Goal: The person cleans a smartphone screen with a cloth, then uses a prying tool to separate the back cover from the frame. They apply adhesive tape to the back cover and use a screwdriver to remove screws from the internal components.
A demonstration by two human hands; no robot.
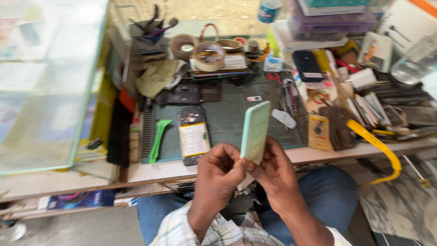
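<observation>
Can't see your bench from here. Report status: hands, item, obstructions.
Left hand and right hand both gripping the mint-green phone case, upright. Opened phone flat on mat. Nothing in the way.

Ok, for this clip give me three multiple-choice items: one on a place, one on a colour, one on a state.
1. Where does the green plastic pry tool lie?
A. on the mat, left of the opened phone
B. in the person's lap
C. on top of the tape rolls

2. What colour is the phone back cover held in both hands?
A. red
B. pale mint green
C. black

3. In what state is the phone on the mat?
A. sealed in a box
B. lying with its back off and the battery showing
C. standing upright

Answers: 1 A, the tool rests on the dark green mat beside the phone. 2 B, the cover between the left hand and right hand is mint green. 3 B, the battery and inner parts show.
</observation>
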